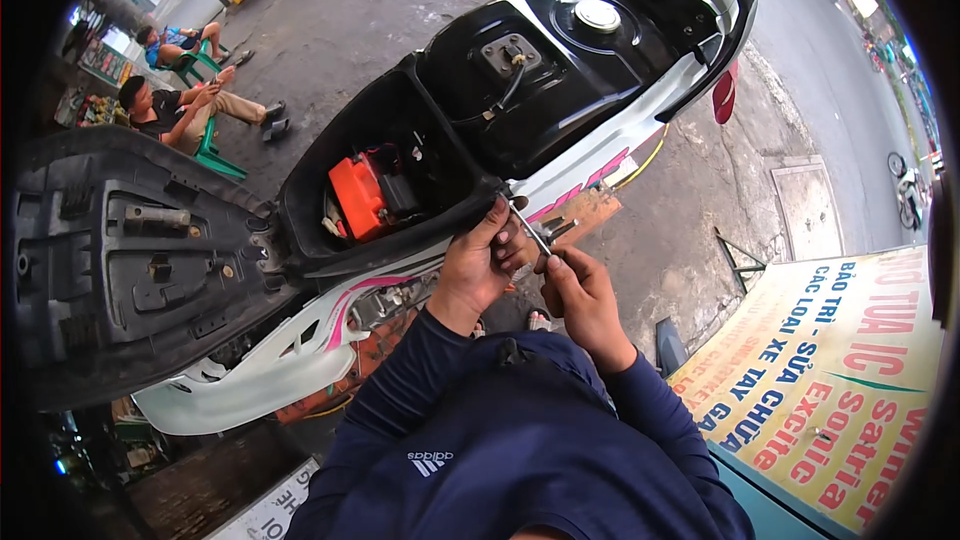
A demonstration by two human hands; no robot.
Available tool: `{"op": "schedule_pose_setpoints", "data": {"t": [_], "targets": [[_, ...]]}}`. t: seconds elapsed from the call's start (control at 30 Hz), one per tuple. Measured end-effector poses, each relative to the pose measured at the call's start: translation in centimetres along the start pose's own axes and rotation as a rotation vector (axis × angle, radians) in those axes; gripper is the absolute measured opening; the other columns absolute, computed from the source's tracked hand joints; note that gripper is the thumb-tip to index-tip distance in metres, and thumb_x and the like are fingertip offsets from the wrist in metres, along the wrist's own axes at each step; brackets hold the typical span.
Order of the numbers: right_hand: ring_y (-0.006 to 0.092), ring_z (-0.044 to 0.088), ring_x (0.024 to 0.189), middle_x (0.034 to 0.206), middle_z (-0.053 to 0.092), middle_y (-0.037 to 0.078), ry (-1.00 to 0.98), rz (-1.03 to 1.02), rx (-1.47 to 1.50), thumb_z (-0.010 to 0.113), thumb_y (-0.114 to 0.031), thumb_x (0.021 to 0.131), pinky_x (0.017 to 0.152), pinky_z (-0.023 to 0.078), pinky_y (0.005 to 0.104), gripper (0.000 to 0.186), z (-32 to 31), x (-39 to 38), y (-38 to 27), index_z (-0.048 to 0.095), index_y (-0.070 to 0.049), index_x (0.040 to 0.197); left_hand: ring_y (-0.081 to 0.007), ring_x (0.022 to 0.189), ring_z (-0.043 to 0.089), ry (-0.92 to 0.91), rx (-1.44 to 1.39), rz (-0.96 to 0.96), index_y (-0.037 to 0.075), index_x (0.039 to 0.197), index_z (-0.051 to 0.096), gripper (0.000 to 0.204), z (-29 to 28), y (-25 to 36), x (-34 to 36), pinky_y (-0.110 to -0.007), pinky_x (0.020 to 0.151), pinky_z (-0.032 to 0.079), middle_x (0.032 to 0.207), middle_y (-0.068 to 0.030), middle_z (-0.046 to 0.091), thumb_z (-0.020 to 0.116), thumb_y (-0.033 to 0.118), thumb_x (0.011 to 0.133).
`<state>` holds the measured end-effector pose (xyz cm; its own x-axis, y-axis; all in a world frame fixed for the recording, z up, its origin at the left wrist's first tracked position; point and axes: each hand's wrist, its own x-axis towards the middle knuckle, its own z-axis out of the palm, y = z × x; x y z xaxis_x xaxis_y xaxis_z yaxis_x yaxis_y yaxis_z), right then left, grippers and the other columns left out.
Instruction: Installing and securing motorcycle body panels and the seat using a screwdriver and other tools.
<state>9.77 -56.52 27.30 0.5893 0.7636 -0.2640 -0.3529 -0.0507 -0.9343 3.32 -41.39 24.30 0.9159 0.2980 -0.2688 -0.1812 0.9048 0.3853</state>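
In front of my chest, both hands are raised beside the open scooter (455,195). My left hand (478,265) is closed, thumb and fingers around the upper end of a slim metal rod (531,229). My right hand (585,302) pinches the rod's lower end, thumb on top. A short metal piece sticks out beside the rod, near the right fingertips; I cannot tell whether it belongs to it. Left of my hands is the black underseat compartment (390,110), with an orange-red box (358,198) inside next to a dark part.
The scooter seat (130,250) is tipped open at the left. The black tank cover (545,60) carries a round silver cap (597,15). A printed sign board (830,380) stands at my right. Two people sit on green chairs (207,147) at the far left; a road (850,90) runs at right.
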Motion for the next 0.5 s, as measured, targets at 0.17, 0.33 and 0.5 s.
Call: {"op": "schedule_pose_setpoints", "data": {"t": [0.17,0.33,0.5], "targets": [[0.0064,0.027,0.045,0.058,0.029,-0.007,-0.163,0.211,0.496,0.047,-0.022,0.101,0.043,0.022,0.0251,0.02,-0.9,0.5,-0.3,0.052,-0.004,0.095,-0.0056,0.052,0.034,0.044,0.055,0.021,0.014,0.08,0.05,0.028,0.5,0.1,-0.1,-0.022,0.048,0.029,0.062,0.0057,0.036,0.064,0.034,0.093],[0.0124,0.044,0.045,0.06,0.049,-0.001,-0.077,0.107,0.013,0.047,-0.016,0.1,0.043,0.033,0.0283,0.014,-1.1,0.7,-0.8,0.053,-0.003,0.098,-0.0058,0.051,0.032,0.045,0.068,0.009,0.011,0.092,0.055,0.027,0.2,0.0,0.2,-0.022,0.047,0.027,0.062,0.0058,0.036,0.06,0.037,0.094],[0.029,0.064,0.065,0.073,0.063,0.013,-0.066,-0.358,-1.282,0.053,-0.007,0.087,0.057,0.049,0.042,0.015,0.0,0.0,-6.0,0.056,-0.002,0.101,-0.0067,0.053,0.032,0.062,0.063,-0.027,0.011,0.092,0.055,0.025,0.7,0.5,-0.3,-0.022,0.048,0.028,0.063,0.0056,0.035,0.059,0.035,0.095]]}}
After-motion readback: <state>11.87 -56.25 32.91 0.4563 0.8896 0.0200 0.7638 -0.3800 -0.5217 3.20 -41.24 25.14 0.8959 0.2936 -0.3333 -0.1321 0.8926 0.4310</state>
